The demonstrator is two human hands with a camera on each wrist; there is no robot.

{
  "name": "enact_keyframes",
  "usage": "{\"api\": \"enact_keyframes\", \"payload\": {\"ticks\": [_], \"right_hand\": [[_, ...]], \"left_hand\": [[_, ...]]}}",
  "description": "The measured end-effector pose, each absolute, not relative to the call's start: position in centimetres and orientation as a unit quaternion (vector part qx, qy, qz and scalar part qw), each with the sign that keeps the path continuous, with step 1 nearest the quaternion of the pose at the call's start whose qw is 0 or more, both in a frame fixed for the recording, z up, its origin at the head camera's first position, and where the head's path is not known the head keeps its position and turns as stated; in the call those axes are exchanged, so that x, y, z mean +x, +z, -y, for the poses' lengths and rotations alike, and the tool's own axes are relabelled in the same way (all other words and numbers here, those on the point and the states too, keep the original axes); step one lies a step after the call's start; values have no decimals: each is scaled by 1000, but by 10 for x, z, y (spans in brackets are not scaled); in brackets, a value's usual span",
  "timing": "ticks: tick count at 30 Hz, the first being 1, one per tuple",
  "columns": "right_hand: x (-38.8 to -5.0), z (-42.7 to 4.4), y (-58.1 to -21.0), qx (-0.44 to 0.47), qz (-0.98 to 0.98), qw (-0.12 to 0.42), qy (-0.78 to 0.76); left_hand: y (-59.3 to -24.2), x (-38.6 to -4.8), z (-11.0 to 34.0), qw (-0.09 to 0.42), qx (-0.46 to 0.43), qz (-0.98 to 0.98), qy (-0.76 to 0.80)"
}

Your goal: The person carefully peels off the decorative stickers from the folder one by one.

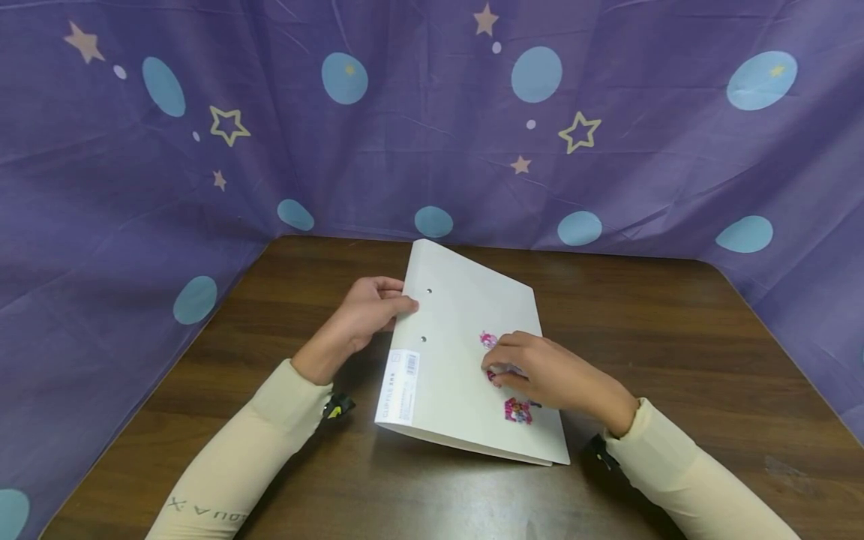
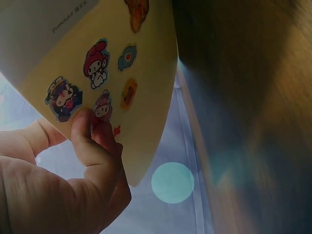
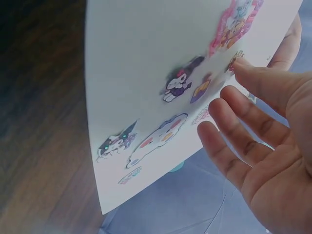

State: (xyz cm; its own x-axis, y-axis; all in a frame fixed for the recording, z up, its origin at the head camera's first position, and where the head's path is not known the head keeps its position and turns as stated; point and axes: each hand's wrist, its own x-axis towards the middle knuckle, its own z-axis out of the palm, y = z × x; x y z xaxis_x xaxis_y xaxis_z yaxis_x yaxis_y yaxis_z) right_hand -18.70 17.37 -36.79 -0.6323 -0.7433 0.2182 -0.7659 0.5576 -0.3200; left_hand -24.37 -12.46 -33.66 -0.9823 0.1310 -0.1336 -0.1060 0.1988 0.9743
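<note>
A white folder (image 1: 466, 315) stands tilted on the table, a label (image 1: 400, 386) low on its spine side. My left hand (image 1: 358, 319) grips its left edge, thumb on the front; in the left wrist view the same hand (image 2: 80, 180) pinches the sheet-like cover (image 2: 151, 112) beside several cartoon stickers. My right hand (image 1: 556, 375) is at the front cover among pink stickers (image 1: 518, 410). In the right wrist view that hand (image 3: 273, 131) has its fingers spread and slightly bent, the thumb tip at a small brown sticker; more stickers (image 3: 178, 87) lie on the cover (image 3: 131, 63).
The brown wooden table (image 1: 675, 337) extends on both sides of the folder. A purple curtain (image 1: 432, 150) with stars and blue circles hangs behind and on the left. A small transparent patch (image 1: 785, 466) lies at the table's right.
</note>
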Motion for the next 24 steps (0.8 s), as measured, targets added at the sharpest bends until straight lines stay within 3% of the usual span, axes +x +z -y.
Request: {"api": "enact_keyframes", "payload": {"ticks": [24], "right_hand": [[-183, -170, -365, 443, 882, 56, 150]], "left_hand": [[-333, -242, 125, 98, 7, -767, 635]]}}
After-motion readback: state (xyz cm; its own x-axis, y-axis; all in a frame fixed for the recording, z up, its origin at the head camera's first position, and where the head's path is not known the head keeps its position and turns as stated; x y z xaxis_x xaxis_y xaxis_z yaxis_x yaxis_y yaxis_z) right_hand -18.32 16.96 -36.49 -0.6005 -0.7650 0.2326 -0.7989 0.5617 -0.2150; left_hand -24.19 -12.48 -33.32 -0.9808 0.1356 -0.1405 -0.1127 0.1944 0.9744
